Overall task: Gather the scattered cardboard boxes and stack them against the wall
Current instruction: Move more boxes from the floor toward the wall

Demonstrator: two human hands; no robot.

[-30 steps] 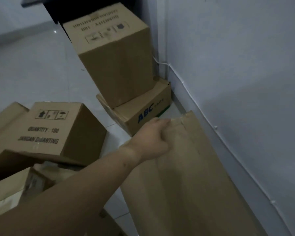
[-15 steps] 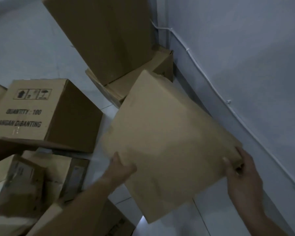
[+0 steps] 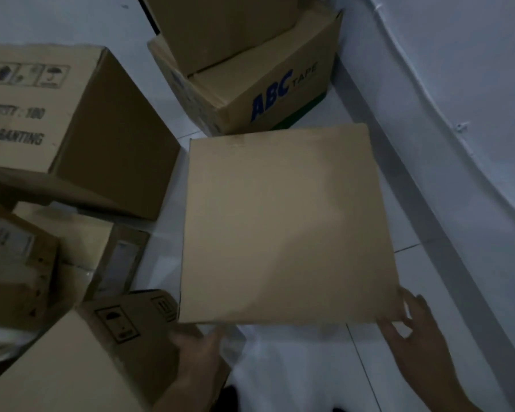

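While half a second ago the plain box (image 3: 286, 224) was tilted corner-up in both hands, it now lies square by the wall (image 3: 458, 84), just below the ABC box (image 3: 268, 93). Left pile: printed box (image 3: 57, 114) and others still scattered, untouched. Left hand (image 3: 197, 349) sits under the near edge, fingers curled; contact unclear. Right hand (image 3: 414, 331) at the near right corner, fingers spread, thumb just touching. Looks placed; next box from the pile likely follows.
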